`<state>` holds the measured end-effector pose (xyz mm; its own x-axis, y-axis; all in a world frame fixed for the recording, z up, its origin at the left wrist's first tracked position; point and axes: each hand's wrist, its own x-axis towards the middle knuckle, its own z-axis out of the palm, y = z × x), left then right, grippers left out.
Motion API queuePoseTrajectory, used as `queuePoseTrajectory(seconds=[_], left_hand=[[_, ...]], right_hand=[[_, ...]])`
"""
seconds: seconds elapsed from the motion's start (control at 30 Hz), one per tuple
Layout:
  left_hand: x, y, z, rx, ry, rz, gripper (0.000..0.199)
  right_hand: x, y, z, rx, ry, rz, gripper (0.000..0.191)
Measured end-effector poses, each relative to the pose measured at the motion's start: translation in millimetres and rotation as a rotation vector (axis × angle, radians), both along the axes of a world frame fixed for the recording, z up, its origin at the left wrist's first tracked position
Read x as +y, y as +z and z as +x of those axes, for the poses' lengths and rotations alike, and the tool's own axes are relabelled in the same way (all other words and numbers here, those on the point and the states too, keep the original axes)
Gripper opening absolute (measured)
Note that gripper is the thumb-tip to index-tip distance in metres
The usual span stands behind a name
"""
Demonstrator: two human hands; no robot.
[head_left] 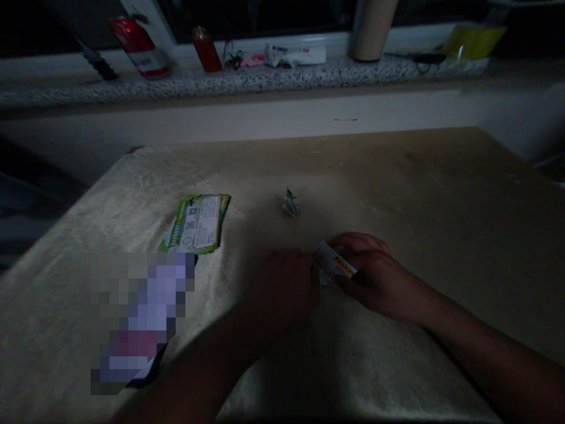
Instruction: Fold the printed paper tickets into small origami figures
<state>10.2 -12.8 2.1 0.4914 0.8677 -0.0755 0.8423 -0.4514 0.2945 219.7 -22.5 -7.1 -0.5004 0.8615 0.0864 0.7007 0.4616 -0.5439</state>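
Note:
A small printed piece of folded paper (334, 262), whitish with an orange-yellow strip, is held just above the table between my two hands. My right hand (373, 268) grips its right side, thumb below and fingers curled over the top. At the left edge, my left hand (286, 280) is closed with its knuckles up; its fingertips are mostly hidden in shadow, but they meet the paper. Farther back on the table lies a small crumpled or folded printed piece (291, 204), pointed at the top. Neither hand touches it.
A green printed packet (194, 224) lies on the left of the cloth-covered table (388, 182). Nearer me is a phone-like object (152, 318), pixelated. On the granite sill (247, 82) stand a red can (139, 50), a red bottle (206, 53), a tube (304, 56) and a beige cylinder (375, 29).

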Motion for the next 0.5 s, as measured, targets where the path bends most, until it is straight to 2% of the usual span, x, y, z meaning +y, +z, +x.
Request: queuePoseTrajectory(seconds=[0.5], left_hand=[[-0.6,3.2,1.6,0.018,0.011,-0.021,0.025]], right_hand=[[2.8,1.4,1.0,0.025,0.002,-0.008,0.015]])
